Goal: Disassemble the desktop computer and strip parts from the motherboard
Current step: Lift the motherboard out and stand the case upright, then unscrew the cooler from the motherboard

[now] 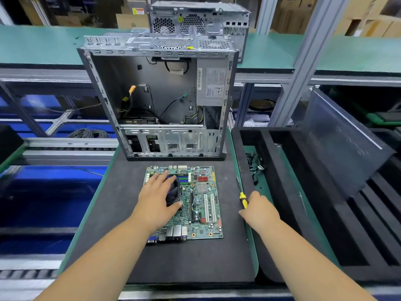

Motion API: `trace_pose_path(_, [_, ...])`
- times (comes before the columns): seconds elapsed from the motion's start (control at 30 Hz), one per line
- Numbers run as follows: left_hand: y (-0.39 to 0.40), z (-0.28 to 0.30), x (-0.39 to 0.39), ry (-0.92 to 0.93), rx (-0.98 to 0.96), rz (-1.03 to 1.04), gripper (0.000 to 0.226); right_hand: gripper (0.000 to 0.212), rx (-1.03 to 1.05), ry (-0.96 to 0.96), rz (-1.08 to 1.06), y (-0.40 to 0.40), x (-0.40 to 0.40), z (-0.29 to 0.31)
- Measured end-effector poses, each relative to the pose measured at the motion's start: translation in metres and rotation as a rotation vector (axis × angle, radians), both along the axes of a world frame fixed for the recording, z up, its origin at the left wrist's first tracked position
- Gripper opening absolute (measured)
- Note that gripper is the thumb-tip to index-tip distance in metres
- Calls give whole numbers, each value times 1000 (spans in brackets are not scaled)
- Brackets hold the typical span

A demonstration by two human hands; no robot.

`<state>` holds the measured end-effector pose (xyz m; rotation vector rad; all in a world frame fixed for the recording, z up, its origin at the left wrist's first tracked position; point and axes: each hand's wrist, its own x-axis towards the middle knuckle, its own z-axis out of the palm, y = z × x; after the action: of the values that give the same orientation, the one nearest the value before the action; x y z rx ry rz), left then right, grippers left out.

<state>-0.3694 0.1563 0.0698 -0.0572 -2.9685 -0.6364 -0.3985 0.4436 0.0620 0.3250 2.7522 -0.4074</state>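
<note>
A green motherboard (200,211) lies flat on the black mat (191,261) in front of me. My left hand (157,198) rests on its left half, fingers spread over the black CPU cooler fan (173,191), thumb against the fan's near edge. My right hand (259,208) is to the right of the board, closed around the yellow handle of a screwdriver (243,197) whose shaft points away from me along the mat's edge. Behind the board stands the opened desktop case (160,101), with loose cables and a grey power supply (211,85) inside.
A second metal case (198,18) stands behind the first on the green shelf. To the right is a black foam tray (303,203) with long slots, a cable bundle (256,166) in its left slot and a dark side panel (338,140) leaning in it. Blue bins sit lower left.
</note>
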Motion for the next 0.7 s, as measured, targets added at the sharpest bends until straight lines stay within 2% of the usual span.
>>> trace_pose_path(0.2, [2, -3, -3, -34, 9, -5, 73, 29, -17, -30, -1, 6, 1, -5])
trace_pose_path(0.37, [-1, -1, -6, -4, 65, -10, 74, 23, -99, 47, -46, 11, -1, 3])
trace_pose_path(0.57, [-4, 0, -11, -57, 155, 18, 79, 11, -242, 336, -128, 10, -8, 34])
trace_pose_path(0.63, [-7, 0, -16, -109, 149, 5, 85, 6, -286, 459, -82, 2, -10, 48])
trace_pose_path(0.7, [-10, 2, -21, -160, 150, -19, 90, 14, -372, 558, -5, -9, -12, 61])
